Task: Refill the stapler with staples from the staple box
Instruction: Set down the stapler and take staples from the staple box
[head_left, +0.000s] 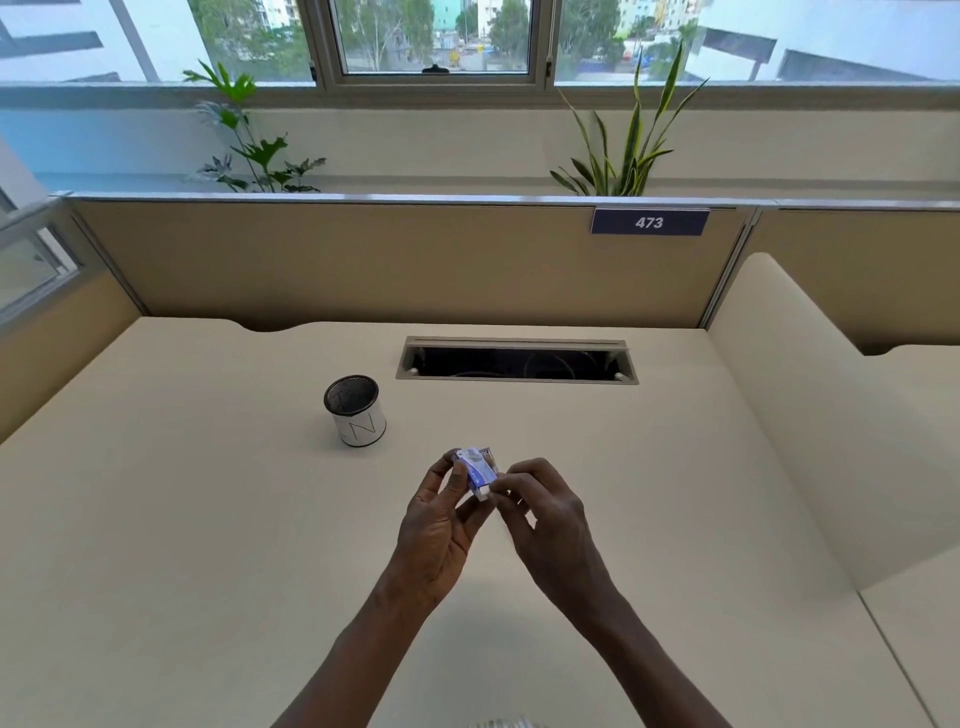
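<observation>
Both hands (498, 514) hold the staple box (477, 470), perhaps open, above the cream desk (208, 519).

Pretty clearly an office cubicle. Cream tabletop (208, 519) boxed in by tan fabric partition panels (363, 260) with metal trim, and a blue desk-number plate (649, 222) reading 473 stuck on the panel at about 1 o'clock. There's a cable cutout (517, 361) sunk into the tabletop at 12 o'clock with wires inside, and a mesh pen cup (356, 410) near 11. Potted plants (631, 150) sit behind the partition under big windows (436, 36) looking out on trees and buildings.
</observation>
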